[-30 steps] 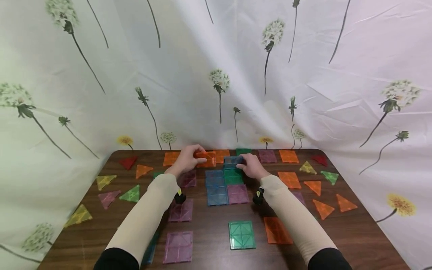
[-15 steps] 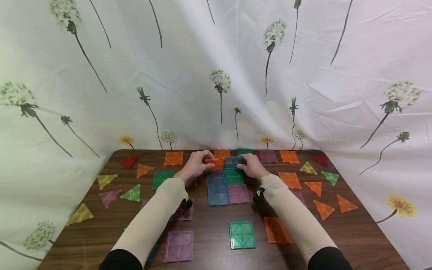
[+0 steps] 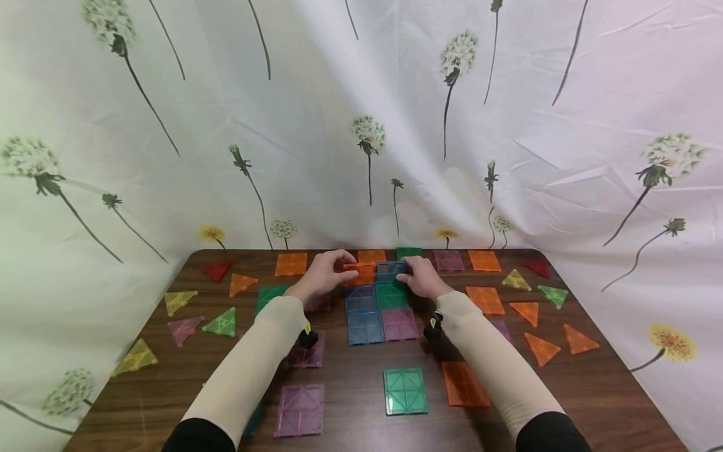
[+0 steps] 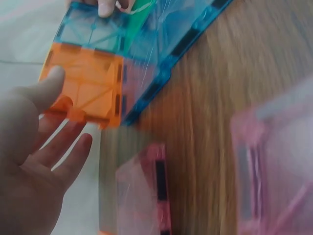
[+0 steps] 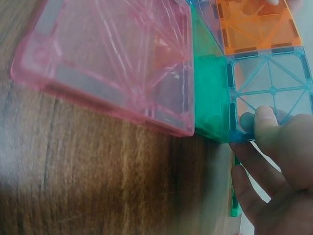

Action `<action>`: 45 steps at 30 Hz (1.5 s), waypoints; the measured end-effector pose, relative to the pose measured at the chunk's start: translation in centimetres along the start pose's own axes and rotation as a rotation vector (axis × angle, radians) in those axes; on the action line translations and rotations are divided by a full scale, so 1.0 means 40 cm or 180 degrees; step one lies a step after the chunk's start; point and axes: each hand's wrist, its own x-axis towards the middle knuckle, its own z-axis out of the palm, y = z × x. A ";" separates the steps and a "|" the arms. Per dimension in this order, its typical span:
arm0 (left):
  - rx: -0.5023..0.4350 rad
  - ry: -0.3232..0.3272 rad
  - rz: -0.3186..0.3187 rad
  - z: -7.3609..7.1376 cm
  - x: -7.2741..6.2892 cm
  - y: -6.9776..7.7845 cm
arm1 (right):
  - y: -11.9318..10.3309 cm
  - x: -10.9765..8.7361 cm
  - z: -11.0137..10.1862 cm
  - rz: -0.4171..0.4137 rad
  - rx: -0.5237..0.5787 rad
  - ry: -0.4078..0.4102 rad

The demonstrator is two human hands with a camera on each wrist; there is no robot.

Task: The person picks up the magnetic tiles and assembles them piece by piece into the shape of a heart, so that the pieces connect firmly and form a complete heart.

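one wooden table (image 3: 353, 389) stands before flower-printed cloth (image 3: 305, 113). both arms (image 3: 248, 358) outstretched, my left hand (image 3: 322, 274) pinches an upright orange tile (image 3: 367, 273), my right hand (image 3: 423, 277) the adjoining blue tile (image 3: 387, 271).

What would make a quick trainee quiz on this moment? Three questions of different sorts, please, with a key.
1. Multiple choice: what colour is the tile held by the left hand? A) green B) orange C) purple
2. True or false: the right hand holds a red triangle.
3. Short answer: in the head view, which tile lies just to the right of the green square nearest the person?

Key:
1. B.
2. False; it holds a blue tile.
3. The orange square, partly beside the right forearm.
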 end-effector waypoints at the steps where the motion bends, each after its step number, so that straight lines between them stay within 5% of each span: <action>1: -0.0004 0.0021 0.0000 -0.007 -0.002 -0.003 | 0.001 -0.001 -0.001 0.0005 0.0004 0.0005; 9: 0.0210 0.0378 0.0107 -0.071 -0.013 -0.041 | 0.010 -0.004 -0.008 0.0008 0.0019 0.0032; 18: 0.0304 0.0704 -0.0228 -0.139 -0.029 -0.142 | 0.018 -0.006 -0.004 0.0026 0.0049 0.0000; 26: 0.0684 0.0635 -0.0480 -0.160 -0.051 -0.209 | 0.013 -0.006 0.010 -0.0059 0.0048 0.0027; 30: 0.0819 0.0585 -0.0526 -0.160 -0.054 -0.213 | 0.007 -0.005 0.011 0.0008 0.0013 -0.0028; 38: 0.1371 0.0059 -0.0830 -0.161 -0.045 -0.199 | 0.009 -0.002 0.009 0.0031 -0.0015 -0.0010; 45: 0.1402 0.0093 -0.0776 -0.163 -0.033 -0.204 | 0.003 -0.001 0.006 0.0027 -0.0013 -0.0001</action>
